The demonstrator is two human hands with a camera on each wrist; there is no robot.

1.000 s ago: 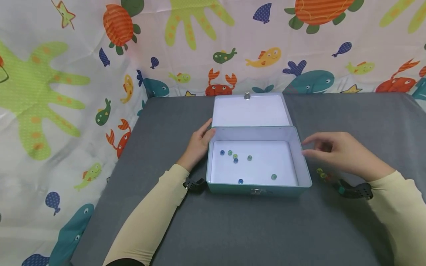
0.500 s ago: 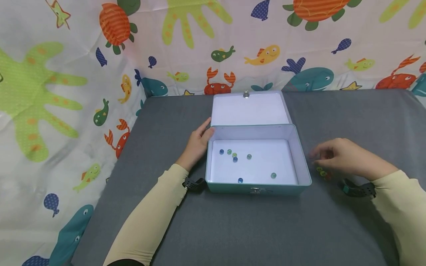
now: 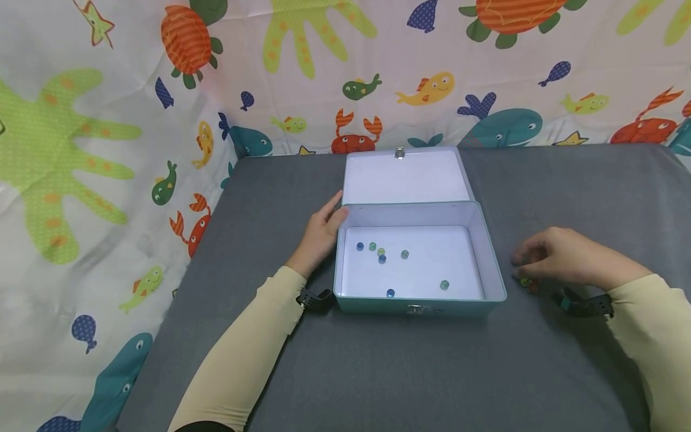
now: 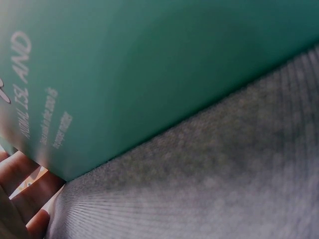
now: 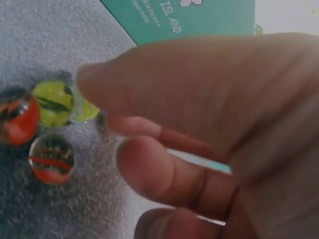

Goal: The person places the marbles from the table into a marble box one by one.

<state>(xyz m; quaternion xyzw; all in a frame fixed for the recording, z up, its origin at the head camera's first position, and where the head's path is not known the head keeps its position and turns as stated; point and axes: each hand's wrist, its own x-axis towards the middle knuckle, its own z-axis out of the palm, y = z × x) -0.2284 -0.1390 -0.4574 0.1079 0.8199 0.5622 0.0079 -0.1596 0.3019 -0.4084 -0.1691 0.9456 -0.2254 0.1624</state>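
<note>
A green tin box (image 3: 421,307) with a white inside stands with its hinged lid (image 3: 405,177) laid back. Several blue and green glass marbles (image 3: 444,285) lie spread over its floor. My left hand (image 3: 321,237) holds the box at its back left corner, thumb at the rim, other fingers against the outside. To the right of the box, my right hand (image 3: 567,258) is down at a small cluster of marbles. Its thumb and forefinger tips close about a yellow marble (image 5: 87,108), partly hidden by the thumb. Another yellow marble (image 5: 54,103) sits right beside it.
Two orange-and-clear marbles, one at the left edge (image 5: 19,117) and one lower (image 5: 52,158), lie near the right fingertips. Grey cloth (image 3: 421,372) covers the table. A curtain printed with sea animals (image 3: 318,90) hangs along the back and left.
My right hand has moved away from the box's right wall, rightward and down to the marbles on the cloth. My left hand and the box keep their places.
</note>
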